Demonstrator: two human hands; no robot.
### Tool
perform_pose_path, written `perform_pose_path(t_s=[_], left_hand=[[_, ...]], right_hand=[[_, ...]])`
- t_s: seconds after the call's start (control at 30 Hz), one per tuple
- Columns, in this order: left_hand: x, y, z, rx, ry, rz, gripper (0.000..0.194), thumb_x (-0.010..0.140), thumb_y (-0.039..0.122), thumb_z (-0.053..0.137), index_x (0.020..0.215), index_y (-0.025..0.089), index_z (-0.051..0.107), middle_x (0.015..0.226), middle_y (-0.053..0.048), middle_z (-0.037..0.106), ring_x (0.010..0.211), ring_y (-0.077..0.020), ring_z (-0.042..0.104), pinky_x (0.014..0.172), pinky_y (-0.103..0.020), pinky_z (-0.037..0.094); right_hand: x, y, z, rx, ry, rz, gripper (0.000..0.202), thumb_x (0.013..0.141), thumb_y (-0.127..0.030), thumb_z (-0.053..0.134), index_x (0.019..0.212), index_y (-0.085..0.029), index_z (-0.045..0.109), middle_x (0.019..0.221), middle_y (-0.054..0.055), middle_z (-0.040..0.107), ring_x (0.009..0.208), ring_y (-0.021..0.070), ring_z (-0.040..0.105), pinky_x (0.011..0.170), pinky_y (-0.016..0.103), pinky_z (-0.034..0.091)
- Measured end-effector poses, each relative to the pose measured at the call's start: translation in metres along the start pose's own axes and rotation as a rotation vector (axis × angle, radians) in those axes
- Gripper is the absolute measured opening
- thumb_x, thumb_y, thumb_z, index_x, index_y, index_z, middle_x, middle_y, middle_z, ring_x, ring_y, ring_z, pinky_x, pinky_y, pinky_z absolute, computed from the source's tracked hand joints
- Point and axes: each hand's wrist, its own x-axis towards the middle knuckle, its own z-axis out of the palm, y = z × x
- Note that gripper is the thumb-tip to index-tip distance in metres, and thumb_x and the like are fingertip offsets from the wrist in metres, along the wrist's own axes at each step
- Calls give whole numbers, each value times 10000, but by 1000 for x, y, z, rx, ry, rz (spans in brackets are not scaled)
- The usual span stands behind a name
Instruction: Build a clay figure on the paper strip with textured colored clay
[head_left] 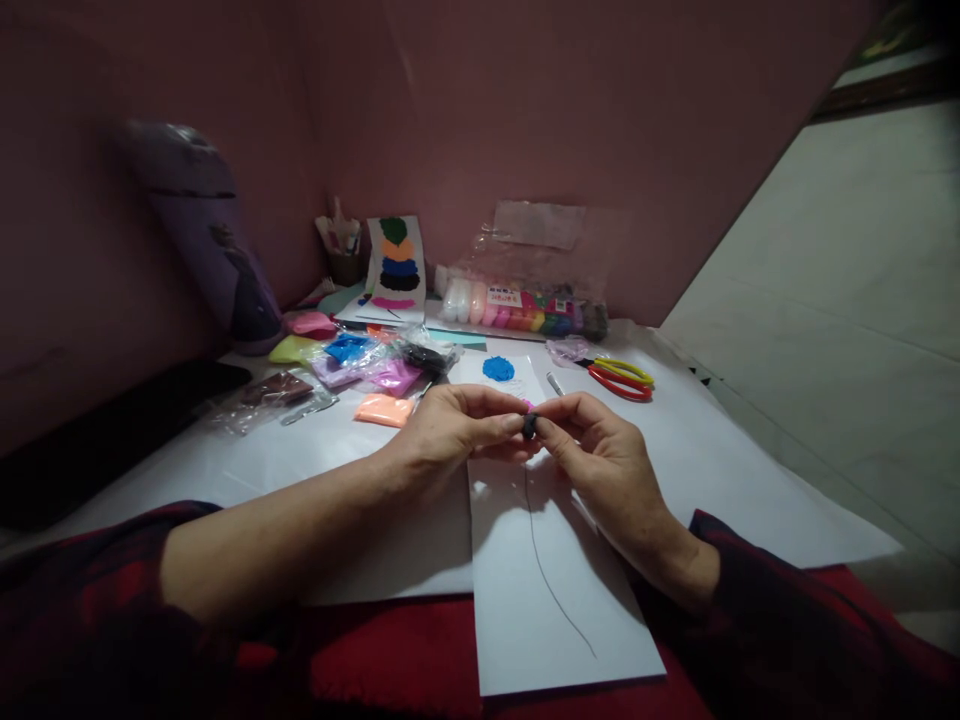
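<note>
Between the fingertips of both hands is a small lump of black modelling clay (530, 427). My left hand (457, 425) pinches it from the left, and my right hand (604, 445) from the right. Below them lies a long white sheet of paper (555, 620) with a thin curved line drawn down it. Near the far end of that sheet sits a flat round of blue clay (498, 369). A bit of pink (528, 406) shows just behind the fingertips, mostly hidden by them.
Several clay packets, among them an orange one (384, 410), lie at left. Red-and-yellow-handled scissors (621, 380) rest at right. Behind stand a card with coloured clay bands (400, 268), a clear bag of clay (525, 305) and a cup (343, 265). A purple container (214, 250) leans far left.
</note>
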Motion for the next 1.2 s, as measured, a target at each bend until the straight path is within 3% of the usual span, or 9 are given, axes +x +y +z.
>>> perform_pose_path(t_s=[0.2, 0.53, 0.77, 1.0, 1.2], left_hand=[[-1, 2, 0, 44, -25, 2, 261, 644, 161, 794, 864, 82, 678, 762, -60, 713, 688, -146, 692, 744, -275, 541], [0, 3, 3, 158, -59, 57, 373, 593, 159, 816, 902, 79, 624, 738, -61, 699, 619, -137, 664, 615, -254, 524], [1, 8, 3, 322, 23, 67, 205, 733, 187, 707, 898, 82, 642, 653, -37, 665, 516, -103, 611, 529, -225, 493], [-1, 11, 5, 309, 66, 84, 77, 757, 64, 601, 820, 69, 646, 612, -17, 630, 434, -80, 541, 451, -216, 468], [1, 7, 3, 238, 40, 76, 94, 789, 127, 603, 853, 75, 647, 681, -31, 648, 500, -94, 593, 517, -237, 505]], right_hand=[[-2, 0, -1, -26, -13, -9, 112, 827, -289, 636, 788, -187, 614, 725, 11, 630, 645, 146, 585, 549, 265, 449], [-2, 1, 1, -10, -41, -17, 86, 829, -260, 625, 783, -189, 610, 745, 13, 619, 664, 161, 606, 566, 291, 469], [-5, 0, 1, 5, -91, -113, 99, 873, -209, 566, 839, -192, 658, 938, 38, 604, 758, 140, 585, 536, 242, 453], [-5, 1, 1, 43, -52, -36, 88, 861, -249, 601, 908, -187, 642, 775, 10, 609, 667, 122, 564, 471, 216, 423], [-5, 2, 1, 52, -59, 34, 123, 857, -292, 604, 912, -186, 635, 804, 21, 613, 665, 121, 570, 463, 211, 426]])
